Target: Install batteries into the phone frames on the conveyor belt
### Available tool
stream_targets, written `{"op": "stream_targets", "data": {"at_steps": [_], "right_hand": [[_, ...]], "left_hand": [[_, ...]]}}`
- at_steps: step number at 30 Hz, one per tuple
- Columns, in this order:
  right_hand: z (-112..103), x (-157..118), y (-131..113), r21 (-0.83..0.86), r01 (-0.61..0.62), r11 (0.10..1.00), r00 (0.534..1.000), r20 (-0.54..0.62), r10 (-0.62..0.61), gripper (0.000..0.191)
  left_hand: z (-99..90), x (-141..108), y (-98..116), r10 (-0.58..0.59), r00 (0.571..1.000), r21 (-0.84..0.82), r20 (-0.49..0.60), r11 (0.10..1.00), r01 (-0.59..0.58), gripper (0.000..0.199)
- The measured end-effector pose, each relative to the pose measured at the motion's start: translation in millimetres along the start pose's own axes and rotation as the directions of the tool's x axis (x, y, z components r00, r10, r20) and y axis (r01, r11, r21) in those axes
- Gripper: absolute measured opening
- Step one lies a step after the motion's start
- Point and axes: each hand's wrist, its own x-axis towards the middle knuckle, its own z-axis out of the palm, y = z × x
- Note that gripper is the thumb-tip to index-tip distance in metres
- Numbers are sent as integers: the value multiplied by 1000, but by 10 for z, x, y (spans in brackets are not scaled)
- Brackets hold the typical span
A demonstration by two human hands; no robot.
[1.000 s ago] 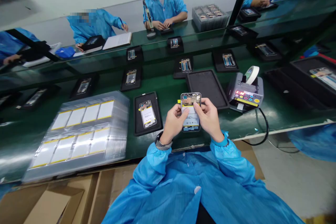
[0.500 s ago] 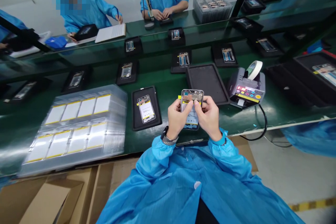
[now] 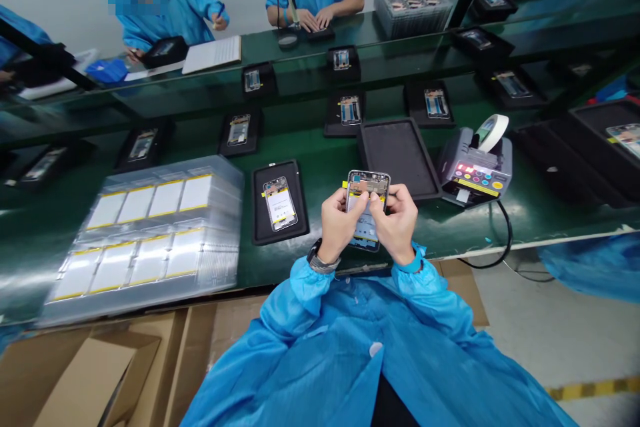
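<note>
Between my two hands is an opened smartphone [image 3: 369, 181], its circuit board showing at the top and a white battery [image 3: 367, 227] in its body. My left hand [image 3: 340, 227] grips the phone's left side, its thumb lying on the upper edge of the battery. From the right, my right hand [image 3: 398, 223] holds the other side, with its thumb pressed beside the left one. A yellow tab sticks out at the phone's upper left. Behind my hands lies a bare black tray [image 3: 395, 150]. Another opened phone [image 3: 281, 205] with a battery rests in a black tray to the left.
Stacked clear plastic trays of batteries [image 3: 145, 233] stand at the left. A tape dispenser [image 3: 475, 167] with a cable is on the right. Several phones in black trays line the green bench [image 3: 310, 147]. Co-workers in blue sit opposite. Cardboard boxes [image 3: 100, 373] lie below.
My hands and the phone keep nearly the same hold; the thumbs stay on the battery's upper edge. The view has shifted slightly. Across the bench, a co-worker's hands have flattened over a phone.
</note>
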Motion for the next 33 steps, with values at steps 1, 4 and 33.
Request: {"op": "stream_targets", "data": {"at_steps": [1,4,33], "right_hand": [[-4,-3,-12,0,3,1000,1000,8,-3,25],[-25,-9,-43,-5,23,1000,999,27,-22,24],[-81,-42,-189,164,-167,972,985,81,155,36]], "left_hand": [[-8,-7,5,-2,1000,-6,8,1000,2,36],[-30,-15,32,11,1000,-11,17,1000,-11,36],[-64,-118,121,-20,997,-80,76,996,26,42]]}}
